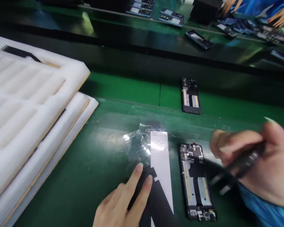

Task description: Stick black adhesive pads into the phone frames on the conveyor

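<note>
My left hand (123, 201) lies with two fingers stretched out, their tips on black sheet pieces (159, 201). Under these is a white backing strip (159, 154) with small dark marks along its far end. Clear plastic sheets (138, 148) lie against its left side. My right hand (272, 164), blurred by motion, is closed around tweezers (243, 164), whose prongs point left and down. Left of the tweezers rests an opened phone (197, 183), its circuit board and metal frame exposed. Whether the tweezer tips hold anything cannot be made out.
White foam trays (78, 71) are stacked on the left, with black strips (20, 53) on the top one. Another opened phone (191, 97) lies farther back. Beyond, a raised ledge carries phone parts (171, 17), and a co-worker's hands (282, 15) are at the upper right.
</note>
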Motion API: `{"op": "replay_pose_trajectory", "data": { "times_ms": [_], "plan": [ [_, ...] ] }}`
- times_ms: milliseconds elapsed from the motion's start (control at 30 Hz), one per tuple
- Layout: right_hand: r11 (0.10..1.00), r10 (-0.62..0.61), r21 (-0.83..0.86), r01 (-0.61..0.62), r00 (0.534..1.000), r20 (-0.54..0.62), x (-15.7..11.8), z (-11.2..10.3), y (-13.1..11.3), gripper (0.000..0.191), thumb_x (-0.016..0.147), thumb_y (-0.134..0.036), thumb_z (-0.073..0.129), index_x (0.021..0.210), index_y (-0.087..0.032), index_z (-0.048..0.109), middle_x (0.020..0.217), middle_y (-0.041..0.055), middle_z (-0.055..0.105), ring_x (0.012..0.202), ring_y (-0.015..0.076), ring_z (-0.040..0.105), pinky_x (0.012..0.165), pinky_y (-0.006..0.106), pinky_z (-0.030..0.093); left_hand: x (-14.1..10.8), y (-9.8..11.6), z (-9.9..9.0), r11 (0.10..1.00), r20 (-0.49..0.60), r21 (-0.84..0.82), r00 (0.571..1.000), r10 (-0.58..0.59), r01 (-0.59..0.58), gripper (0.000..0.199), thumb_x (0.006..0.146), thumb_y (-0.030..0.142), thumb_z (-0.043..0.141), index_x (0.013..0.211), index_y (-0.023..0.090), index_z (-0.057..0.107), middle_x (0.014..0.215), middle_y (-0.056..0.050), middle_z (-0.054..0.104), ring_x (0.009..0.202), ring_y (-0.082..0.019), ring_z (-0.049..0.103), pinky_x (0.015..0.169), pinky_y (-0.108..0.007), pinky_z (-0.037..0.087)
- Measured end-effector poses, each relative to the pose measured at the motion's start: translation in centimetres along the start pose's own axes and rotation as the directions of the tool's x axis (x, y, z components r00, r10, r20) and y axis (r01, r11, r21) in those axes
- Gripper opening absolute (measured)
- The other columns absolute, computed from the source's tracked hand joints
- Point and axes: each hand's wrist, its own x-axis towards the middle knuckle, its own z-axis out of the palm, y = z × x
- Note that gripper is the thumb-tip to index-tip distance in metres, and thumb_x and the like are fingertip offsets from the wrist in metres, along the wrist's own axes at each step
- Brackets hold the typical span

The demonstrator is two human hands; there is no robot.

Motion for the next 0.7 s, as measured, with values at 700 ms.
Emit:
{"op": "replay_pose_trajectory", "data": {
  "times_ms": [700],
  "plan": [
    [0.900, 0.031, -0.400, 0.170, 0.894, 0.448, -2.6, 4.5, 3.9, 0.026, 0.102, -0.033, 0.052, 0.093, -0.021, 0.073, 0.091, 0.0048, 0.078, 0.080, 0.0203, 0.076, 0.066, 0.027, 0.064, 1.3, 0.2, 0.1, 0.997, 0.174, 0.077, 0.985, -0.013, 0.000, 0.069, 0.081, -0.002, 0.043, 0.146, 0.021, 0.051, 0.153, -0.009, 0.050, 0.073, -0.018, 0.061, 0.046, -0.026, 0.051]
  ]
}}
